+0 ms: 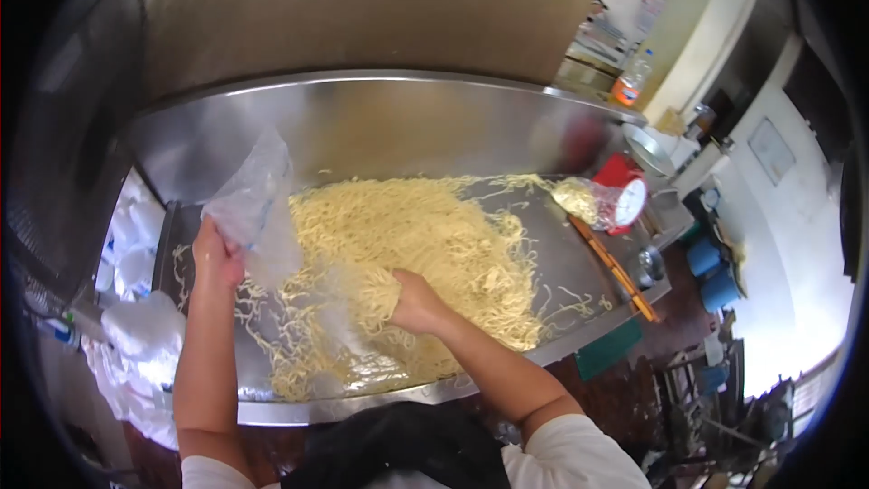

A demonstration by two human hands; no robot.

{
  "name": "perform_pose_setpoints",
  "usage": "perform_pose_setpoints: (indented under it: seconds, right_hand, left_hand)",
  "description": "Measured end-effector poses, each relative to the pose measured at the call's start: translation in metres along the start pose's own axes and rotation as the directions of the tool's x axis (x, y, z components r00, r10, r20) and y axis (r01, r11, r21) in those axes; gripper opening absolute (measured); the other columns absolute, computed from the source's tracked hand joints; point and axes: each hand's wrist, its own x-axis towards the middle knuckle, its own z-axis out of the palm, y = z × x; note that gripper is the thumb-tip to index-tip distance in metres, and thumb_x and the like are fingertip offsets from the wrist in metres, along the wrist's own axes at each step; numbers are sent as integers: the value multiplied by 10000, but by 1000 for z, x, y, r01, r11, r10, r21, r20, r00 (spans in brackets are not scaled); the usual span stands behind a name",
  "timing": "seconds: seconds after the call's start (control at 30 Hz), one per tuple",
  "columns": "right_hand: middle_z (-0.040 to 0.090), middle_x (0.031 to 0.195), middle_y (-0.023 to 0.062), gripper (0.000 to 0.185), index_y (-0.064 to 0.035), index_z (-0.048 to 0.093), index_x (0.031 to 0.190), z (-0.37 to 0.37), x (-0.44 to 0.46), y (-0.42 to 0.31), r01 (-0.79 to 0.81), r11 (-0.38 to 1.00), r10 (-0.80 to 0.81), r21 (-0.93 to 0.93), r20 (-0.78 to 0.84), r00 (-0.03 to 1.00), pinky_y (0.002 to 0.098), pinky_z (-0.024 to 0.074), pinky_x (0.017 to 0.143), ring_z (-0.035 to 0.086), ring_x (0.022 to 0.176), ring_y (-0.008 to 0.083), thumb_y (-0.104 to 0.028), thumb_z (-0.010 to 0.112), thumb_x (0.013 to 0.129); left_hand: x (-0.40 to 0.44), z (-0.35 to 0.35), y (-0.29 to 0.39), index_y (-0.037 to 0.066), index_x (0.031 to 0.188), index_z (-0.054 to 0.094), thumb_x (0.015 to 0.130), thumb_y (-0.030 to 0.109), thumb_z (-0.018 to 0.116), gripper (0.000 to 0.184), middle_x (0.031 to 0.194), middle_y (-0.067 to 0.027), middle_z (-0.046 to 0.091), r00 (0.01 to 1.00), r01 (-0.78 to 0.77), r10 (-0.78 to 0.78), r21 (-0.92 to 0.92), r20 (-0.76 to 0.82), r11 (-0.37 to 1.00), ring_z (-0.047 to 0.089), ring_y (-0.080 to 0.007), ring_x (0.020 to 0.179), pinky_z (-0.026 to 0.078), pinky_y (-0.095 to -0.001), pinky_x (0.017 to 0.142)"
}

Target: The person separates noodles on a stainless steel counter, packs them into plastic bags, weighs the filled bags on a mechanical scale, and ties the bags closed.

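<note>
Reaching over a metal tray (543,330), one hand in the noodles (407,226), the other on a plastic bag (258,208).
Both arms stretch forward from the near side, the left hand (217,254) raised and clenched on the bag's side, the right hand (418,303) low, palm down, grasping a bunch at the near left of the heap. Pale yellow and tangled, the noodles lie in a broad, loose mound across the tray's middle, stray strands scattered at both sides. The bag stands up crumpled and cloudy; a pale blur by the right hand may be more plastic. At right sit a red scale (631,203), a filled clear bag (579,201) touching it, and wooden sticks (611,267).
</note>
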Motion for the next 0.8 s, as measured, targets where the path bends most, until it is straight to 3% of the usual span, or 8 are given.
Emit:
perform_pose_setpoints:
  seconds: [0.07, 0.17, 0.33, 0.43, 0.53, 0.63, 0.73, 0.8]
  right_hand:
    - [661, 1064, 111, 432, -47, 608, 1136, -28, -8, -51, 153, 976, -147, 152, -55, 988, 328, 491, 866, 632, 958, 226, -185, 757, 754]
    - [653, 1097, 87, 474, -26, 585, 1161, -47, -9, -77, 342, 878, -330, 334, -92, 939, 319, 482, 885, 617, 984, 188, -142, 776, 743]
    - [608, 1179, 84, 472, -35, 544, 1217, -13, 21, -47, 417, 852, -289, 317, -380, 879, 316, 458, 938, 586, 1050, 187, -172, 725, 803]
    - [595, 1197, 85, 426, -74, 530, 1254, -2, 43, -27, -9, 334, 281, 943, -91, 955, 340, 457, 958, 571, 1090, 218, -256, 639, 885]
    - [579, 1222, 82, 414, -101, 504, 1293, 5, 72, 6, 189, -192, -111, 963, -213, 971, 351, 471, 952, 561, 1113, 216, -332, 525, 950]
    - [636, 1034, 90, 381, -107, 565, 1191, 32, 103, 30, 150, -405, 58, 902, -138, 989, 370, 548, 751, 609, 883, 217, -394, 478, 956]
    - [609, 1166, 101, 428, -79, 532, 1264, 74, 128, 70, -293, -16, 391, 956, 275, 878, 336, 487, 898, 577, 1049, 224, -363, 522, 944]
    - [623, 1122, 107, 418, -61, 547, 1238, 66, 85, 16, -434, 459, 334, 775, 302, 893, 364, 486, 903, 587, 1007, 247, -336, 560, 923]
  left_hand:
    - [18, 14, -10, 73, 1063, 594, 910, 229, 548, 223, 891, -57, 636, 994, -88, 101, 235, -43, 968, 566, -135, 638, 464, -290, 540]
    - [-1, 74, -48, 35, 1100, 609, 882, 175, 617, 259, 790, -18, 621, 935, -315, 181, 473, 306, 823, 504, -79, 579, 392, -211, 485]
    - [-90, 137, -78, -7, 1146, 597, 804, 72, 718, 372, 791, -7, 632, 820, -553, 371, 440, 435, 707, 530, -44, 627, 433, -197, 549]
    - [-113, 101, -98, 6, 1124, 617, 798, 57, 720, 346, 825, -23, 658, 749, -657, 440, 471, 495, 589, 582, -65, 669, 459, -210, 591]
    - [-120, 56, -137, 2, 1156, 608, 833, 57, 672, 335, 855, -56, 673, 821, -571, 437, 504, 368, 648, 605, -91, 719, 464, -239, 620]
    - [-158, 24, -146, -35, 1251, 541, 904, 58, 580, 362, 1008, -99, 675, 724, -673, 425, 691, 544, 264, 633, -164, 981, 490, -279, 810]
    - [-164, 30, -106, -8, 1241, 572, 923, 61, 541, 327, 963, -70, 682, 647, -716, 226, 682, 728, -147, 643, -143, 902, 489, -260, 772]
    - [-150, 51, -80, 16, 1176, 626, 933, 51, 504, 275, 873, -40, 688, 850, -491, 215, 871, 481, -10, 627, -138, 740, 493, -258, 683]
